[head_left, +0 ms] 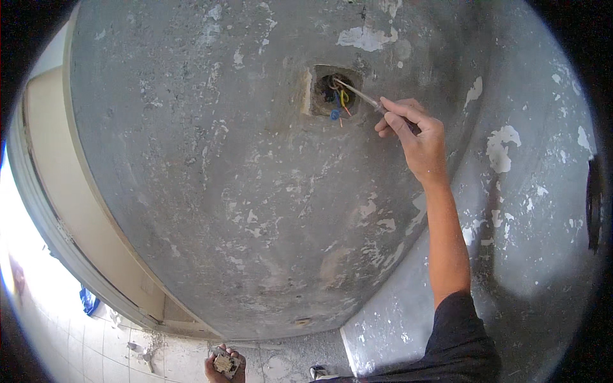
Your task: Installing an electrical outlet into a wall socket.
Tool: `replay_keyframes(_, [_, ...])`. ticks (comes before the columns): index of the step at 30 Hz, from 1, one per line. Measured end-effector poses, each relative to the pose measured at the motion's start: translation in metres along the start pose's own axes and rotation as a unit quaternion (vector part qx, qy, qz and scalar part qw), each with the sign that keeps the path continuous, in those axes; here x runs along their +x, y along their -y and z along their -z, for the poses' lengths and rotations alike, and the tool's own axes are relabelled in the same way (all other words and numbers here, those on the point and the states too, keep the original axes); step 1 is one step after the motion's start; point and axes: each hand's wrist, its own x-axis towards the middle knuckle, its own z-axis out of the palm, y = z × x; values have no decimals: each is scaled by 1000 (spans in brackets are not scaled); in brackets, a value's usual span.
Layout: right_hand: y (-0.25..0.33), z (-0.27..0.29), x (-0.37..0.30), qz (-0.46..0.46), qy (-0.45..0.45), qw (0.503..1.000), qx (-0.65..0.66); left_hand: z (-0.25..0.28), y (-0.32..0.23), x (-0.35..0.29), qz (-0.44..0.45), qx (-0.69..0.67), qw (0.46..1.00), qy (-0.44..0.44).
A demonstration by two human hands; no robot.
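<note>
Filling most of the view, a grey wall is met first, scuffed and flecked with white. On the right it is joined by a second wall; at the lower left, pale floor tiles are glimpsed. Up comes the right side: a bare forearm is stretched out from a dark sleeve. And now the hands! By the thumb and fingers of the right hand, a screwdriver is pinched, its tip inside a square hole high on the wall; whether anything is touched there cannot be told. Low down, by the curled fingers of the left hand, a rough, pale lump is gripped. Smallest of all, thin wires, blue and yellow among them, are bunched in the hole, bare copper ends poking out below.
</note>
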Motion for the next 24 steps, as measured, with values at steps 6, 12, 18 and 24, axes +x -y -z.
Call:
replay_keyframes(6, [-1, 3, 3, 23, 5, 1000, -18, -6, 4, 3, 18, 7, 1000, 8])
replay_keyframes(12, [8, 16, 3, 7, -23, 999, -36, -9, 5, 3, 19, 11, 1000, 2])
replay_keyframes(18, [21, 21, 5, 94, -17, 971, -218, -3, 4, 0, 18, 14, 1000, 14])
replay_keyframes(24, [35, 13, 10, 159, -7, 939, -304, -1, 4, 1, 18, 6, 1000, 19])
